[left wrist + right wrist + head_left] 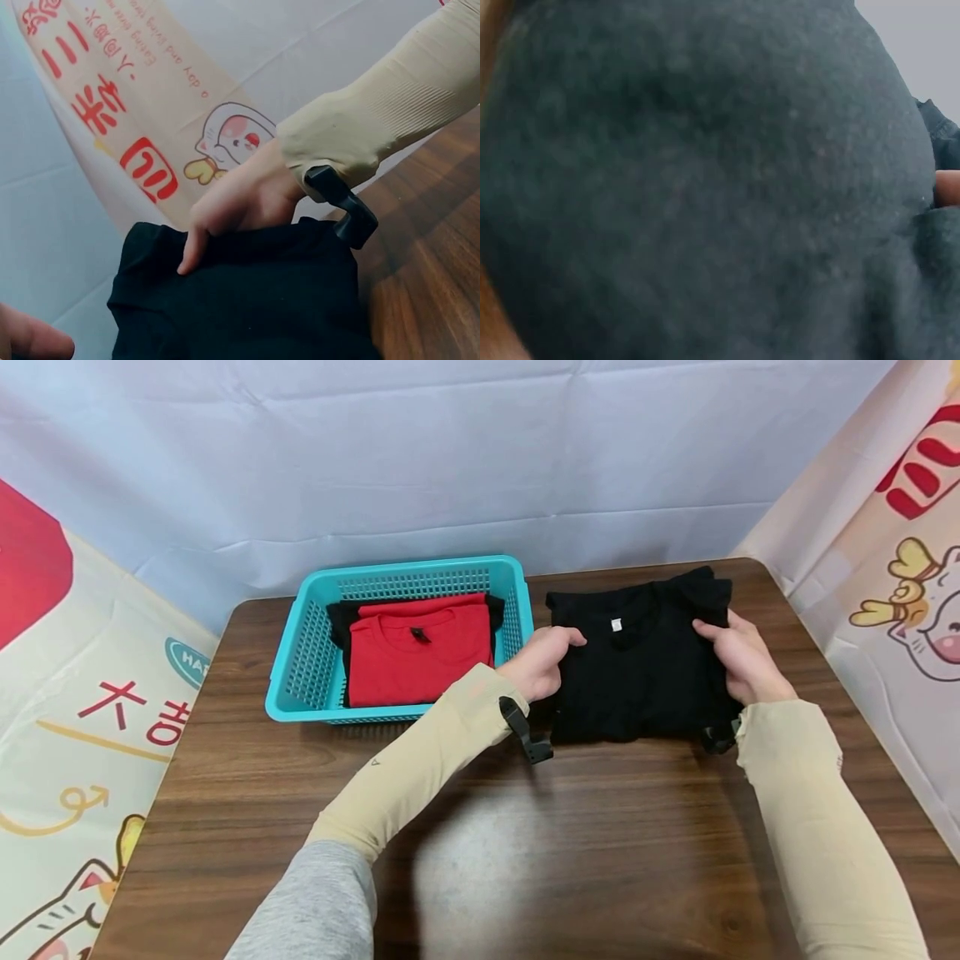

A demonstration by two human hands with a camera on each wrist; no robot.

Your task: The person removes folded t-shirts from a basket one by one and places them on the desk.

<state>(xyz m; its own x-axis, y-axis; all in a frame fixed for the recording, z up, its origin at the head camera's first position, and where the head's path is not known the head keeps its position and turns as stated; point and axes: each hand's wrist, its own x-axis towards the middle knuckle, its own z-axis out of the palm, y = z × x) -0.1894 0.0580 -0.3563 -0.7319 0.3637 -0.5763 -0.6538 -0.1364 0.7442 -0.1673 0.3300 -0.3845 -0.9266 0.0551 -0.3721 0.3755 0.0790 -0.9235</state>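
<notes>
A folded black T-shirt [633, 681] with a white neck label [617, 625] is spread between both hands on the right side of the table. My left hand [542, 662] grips its left edge, thumb on top of the cloth. On the opposite edge my right hand [741, 656] holds it the same way, fingers hidden underneath. The left wrist view shows the right hand [244, 199] with its thumb over the black fabric [247, 300]. Black cloth [705, 187] fills most of the right wrist view, very close to the camera.
Left of the shirt stands a turquoise plastic basket [288, 681]. Inside it, a folded red T-shirt [420, 664] lies on top of other red and black clothes. The brown wooden table [300, 793] meets a white cloth backdrop [450, 460], with printed hangings on both sides.
</notes>
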